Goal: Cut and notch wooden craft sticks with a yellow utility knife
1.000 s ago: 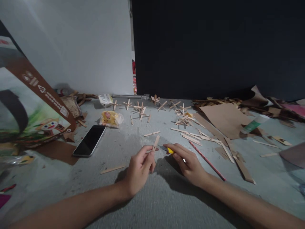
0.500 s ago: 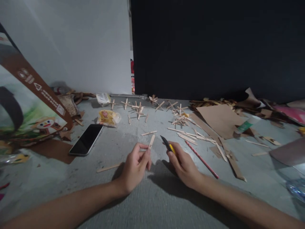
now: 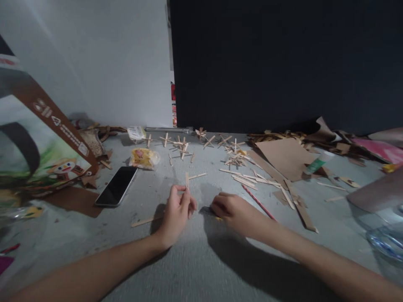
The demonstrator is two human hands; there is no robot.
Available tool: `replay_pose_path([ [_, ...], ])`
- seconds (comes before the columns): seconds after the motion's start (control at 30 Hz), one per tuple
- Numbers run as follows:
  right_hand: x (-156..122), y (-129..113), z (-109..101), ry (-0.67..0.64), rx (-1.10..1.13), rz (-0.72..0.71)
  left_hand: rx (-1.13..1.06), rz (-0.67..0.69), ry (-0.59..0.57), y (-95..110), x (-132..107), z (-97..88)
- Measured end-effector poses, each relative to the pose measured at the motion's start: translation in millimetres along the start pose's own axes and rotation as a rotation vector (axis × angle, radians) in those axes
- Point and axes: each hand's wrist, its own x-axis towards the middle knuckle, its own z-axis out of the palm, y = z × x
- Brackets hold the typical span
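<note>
L hand (image 3: 178, 212): thumb and fingers pinching 1 stick (image 3: 187, 180), upper end standing clear of the fingertips. R hand (image 3: 229, 212): fingers curled down over the knife (image 3: 206, 212); dark blade part shows low by the knuckles, blurred. Cannot tell if R hand is gripping it or merely resting over it. Hands apart, both nr centre of worktop (image 3: 189, 260).

Risks (insp. judgement):
1. Cut. Blade appears exposed on the side facing L hand; a careless R-hand shift or a bad regrip could nick fingers of either hand.
2. Stick slip/snap. Thin, held in a light pinch; side load could twist it out or split it.
3. Red rod (image 3: 258, 202) lies nr R forearm; if round, a knock could roll it.
4. Crosses (image 3: 209, 141) at rear look flimsy; a long reach could topple them.

Count:
- Stick in hand: 1.
- Knife: 1.
- Spare sticks lying singly nr L hand: 2, i.e. near stick (image 3: 145, 222) beside L wrist, far stick (image 3: 197, 176) just beyond the held one.
- Stick pile (image 3: 267, 181), R side: several, overlapping, no firm qty.
- Crosses: min. 4 distinct; the rest bunched, uncountable.
- Red rod: 1.
- Phone (image 3: 116, 186): 1, L side.
- Yellow packet (image 3: 144, 159): 1, beyond phone.
- Glue tube (image 3: 319, 163): 1, far R.
- Large card (image 3: 285, 157): 1, L of glue; smaller scraps approx. many, not countable.
</note>
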Motion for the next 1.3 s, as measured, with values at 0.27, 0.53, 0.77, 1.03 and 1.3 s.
replay_pose_path([
  [0.27,85.7,13.7,-5.4,0.038,-0.219,-0.01,-0.011,0.058,-0.042,-2.8,2.0,-0.7],
  [0.53,125.8,15.5,20.4,-0.023,-0.322,0.124,-0.049,0.079,-0.022,-15.0,8.0,-0.3],
  [0.77,104.0,16.6,10.9,-0.033,-0.217,0.194,-0.084,0.074,-0.008,-13.1,7.9,1.3],
  [1.03,53.2,-16.5,-4.4,0.175,0.063,0.076,-0.066,0.036,-0.037,-11.7,8.5,-3.0],
  [1.3,43.8,-31.0,14.3,0.212,0.185,0.091,-0.021,0.024,-0.015,-13.0,10.4,-4.4],
])
